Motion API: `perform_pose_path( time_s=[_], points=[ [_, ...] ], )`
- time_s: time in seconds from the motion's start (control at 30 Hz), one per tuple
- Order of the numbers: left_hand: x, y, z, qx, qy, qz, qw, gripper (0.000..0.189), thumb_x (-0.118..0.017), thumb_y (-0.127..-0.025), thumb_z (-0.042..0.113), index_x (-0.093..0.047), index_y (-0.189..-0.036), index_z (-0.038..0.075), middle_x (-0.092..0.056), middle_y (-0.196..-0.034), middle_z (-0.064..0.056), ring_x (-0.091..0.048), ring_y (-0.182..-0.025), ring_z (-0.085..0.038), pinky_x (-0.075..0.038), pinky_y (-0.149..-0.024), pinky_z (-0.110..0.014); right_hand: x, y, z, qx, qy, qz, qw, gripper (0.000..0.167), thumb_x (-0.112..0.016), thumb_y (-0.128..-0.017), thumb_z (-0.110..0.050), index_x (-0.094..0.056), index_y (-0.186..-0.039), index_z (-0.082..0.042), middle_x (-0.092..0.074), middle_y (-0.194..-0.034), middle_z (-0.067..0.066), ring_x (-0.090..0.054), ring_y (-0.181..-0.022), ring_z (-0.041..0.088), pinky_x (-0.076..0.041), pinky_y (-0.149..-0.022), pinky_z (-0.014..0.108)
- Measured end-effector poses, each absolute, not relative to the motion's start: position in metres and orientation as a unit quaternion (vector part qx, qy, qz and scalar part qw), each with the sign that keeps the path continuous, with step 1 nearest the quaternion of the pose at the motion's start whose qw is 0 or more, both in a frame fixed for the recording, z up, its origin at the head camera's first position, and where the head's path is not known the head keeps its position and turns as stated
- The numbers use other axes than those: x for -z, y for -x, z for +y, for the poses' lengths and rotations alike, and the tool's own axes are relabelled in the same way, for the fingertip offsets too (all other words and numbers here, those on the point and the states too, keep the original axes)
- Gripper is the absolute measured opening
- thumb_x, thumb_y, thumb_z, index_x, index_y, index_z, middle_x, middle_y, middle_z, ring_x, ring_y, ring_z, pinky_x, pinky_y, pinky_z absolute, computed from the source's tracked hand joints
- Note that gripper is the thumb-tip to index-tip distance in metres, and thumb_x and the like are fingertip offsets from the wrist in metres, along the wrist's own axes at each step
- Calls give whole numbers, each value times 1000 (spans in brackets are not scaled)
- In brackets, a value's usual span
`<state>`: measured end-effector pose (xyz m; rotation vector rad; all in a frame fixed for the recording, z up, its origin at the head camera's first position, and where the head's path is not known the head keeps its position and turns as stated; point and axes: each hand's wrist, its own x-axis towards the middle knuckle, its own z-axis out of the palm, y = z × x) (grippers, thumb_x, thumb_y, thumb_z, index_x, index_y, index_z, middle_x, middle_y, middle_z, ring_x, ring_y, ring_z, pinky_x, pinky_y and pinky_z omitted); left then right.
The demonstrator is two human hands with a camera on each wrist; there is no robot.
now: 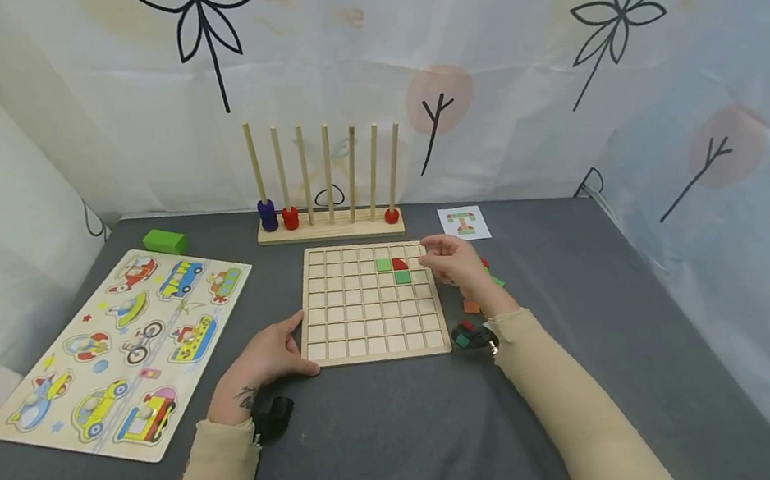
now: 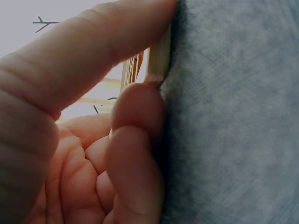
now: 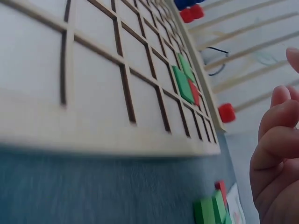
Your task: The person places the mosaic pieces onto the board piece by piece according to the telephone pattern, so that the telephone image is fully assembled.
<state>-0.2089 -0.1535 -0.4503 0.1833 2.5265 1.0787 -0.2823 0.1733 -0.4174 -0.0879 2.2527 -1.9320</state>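
A wooden grid board (image 1: 347, 312) lies flat in front of me. Two green tiles (image 1: 402, 277) and a red tile (image 1: 399, 263) with a rounded corner sit in cells toward its far right. My left hand (image 1: 265, 362) holds the board's near left corner, thumb at the front edge and a finger along the left side. Over the board's right edge hovers my right hand (image 1: 459, 266), fingers loosely bent, thumb and index apart; no piece shows between them. In the right wrist view its fingers (image 3: 275, 140) are partly cut off by the frame.
Loose green blocks (image 3: 205, 211) and an orange piece (image 1: 471, 307) lie right of the board, partly behind my right hand. A pattern card (image 1: 475, 228) is beyond them. Behind the board stands a peg rack (image 1: 331, 230) with beads. Left are a vehicle puzzle (image 1: 98, 316) and a green block (image 1: 164, 241).
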Motion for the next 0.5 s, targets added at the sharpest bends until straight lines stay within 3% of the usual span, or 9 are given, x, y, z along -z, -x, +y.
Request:
perform_pose_path(
  time_s=[0.2,0.5],
  points=[
    [449,209,-154,-385,-61,899,197,102,-83,-64,19,-25,-146,6,-51,-65,-4,-44,-55,-14,-34,-51,-28,415,256,206,665,11,745,50,45,-60,-85,-3,-45,-126,6,-55,-73,-7,-34,-48,8,-27,-47,27],
    [447,208,-154,-390,-65,897,197,102,-83,-65,19,-24,-146,5,-51,-65,-4,-43,-55,-15,-34,-51,-28,425,229,246,625,-39,779,25,46,-62,-84,-3,-47,-127,5,-55,-73,-9,-38,-52,8,-33,-49,25]
  ],
)
